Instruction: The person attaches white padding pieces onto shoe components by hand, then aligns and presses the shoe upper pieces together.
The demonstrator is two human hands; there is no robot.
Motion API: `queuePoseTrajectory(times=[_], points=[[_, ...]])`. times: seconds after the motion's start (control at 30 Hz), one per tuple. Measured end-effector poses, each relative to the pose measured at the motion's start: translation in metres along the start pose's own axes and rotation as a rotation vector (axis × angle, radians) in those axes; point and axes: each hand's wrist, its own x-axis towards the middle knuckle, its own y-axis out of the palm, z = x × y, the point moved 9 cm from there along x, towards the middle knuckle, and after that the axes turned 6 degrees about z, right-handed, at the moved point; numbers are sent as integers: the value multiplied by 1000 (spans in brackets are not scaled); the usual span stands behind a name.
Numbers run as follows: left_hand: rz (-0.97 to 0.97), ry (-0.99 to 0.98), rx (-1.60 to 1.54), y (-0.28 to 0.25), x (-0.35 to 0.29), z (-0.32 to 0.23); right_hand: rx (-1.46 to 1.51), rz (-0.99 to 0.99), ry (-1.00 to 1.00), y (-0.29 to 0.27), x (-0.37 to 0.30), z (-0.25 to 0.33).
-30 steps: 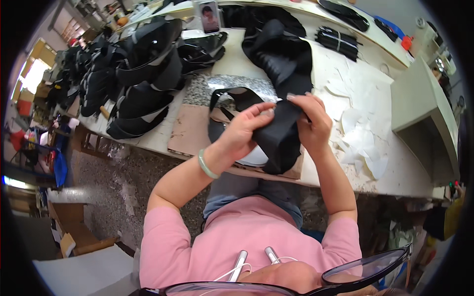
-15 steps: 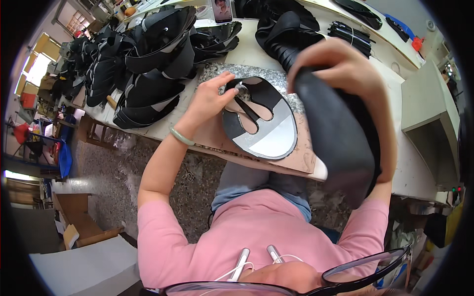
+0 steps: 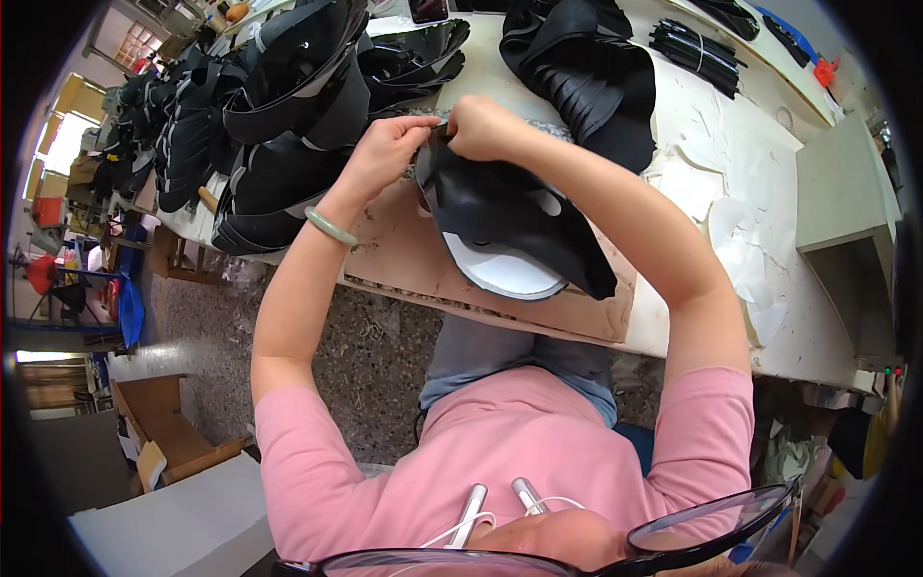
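Observation:
A curved black sheet piece (image 3: 510, 207), soft and leather-like, lies over a flat oval piece with a white and grey face (image 3: 505, 269). Only the lower part of the oval piece shows beneath it. At the far left end of the black sheet, my right hand (image 3: 481, 130) is closed on its edge. My left hand (image 3: 389, 154), with a pale bangle at the wrist, meets it there, thumb and forefinger pinched at the same end. How the two edges sit between the fingertips is hidden. Both pieces rest over a pinkish board (image 3: 385, 240) at the table's near edge.
Nested black curved parts (image 3: 293, 115) crowd the table's left side. Beyond my right forearm stands a stack of black sheet pieces (image 3: 601, 91), with a tied bundle of black strips (image 3: 697, 56) farther right. Torn white paper (image 3: 740, 240) and a pale open-fronted box (image 3: 846, 183) are at the right.
My right hand has carried the black sheet from the right across onto the oval piece, covering most of it. Both hands now meet at the far left end.

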Motion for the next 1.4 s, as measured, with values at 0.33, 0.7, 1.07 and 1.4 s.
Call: queuePoseTrajectory(times=[0.33,0.7,1.07,1.4], points=[[77,-74,-121,-2,4,2,-62,-175,19,5,-12,7],[87,-116,-105,-4,7,7,-101,-134,118,-1,-7,11],[176,-6,143,-8,18,-3,-138,-88,173,0,-3,9],[99,178,526,-8,21,-18,-102,5,58,5,12,15]])
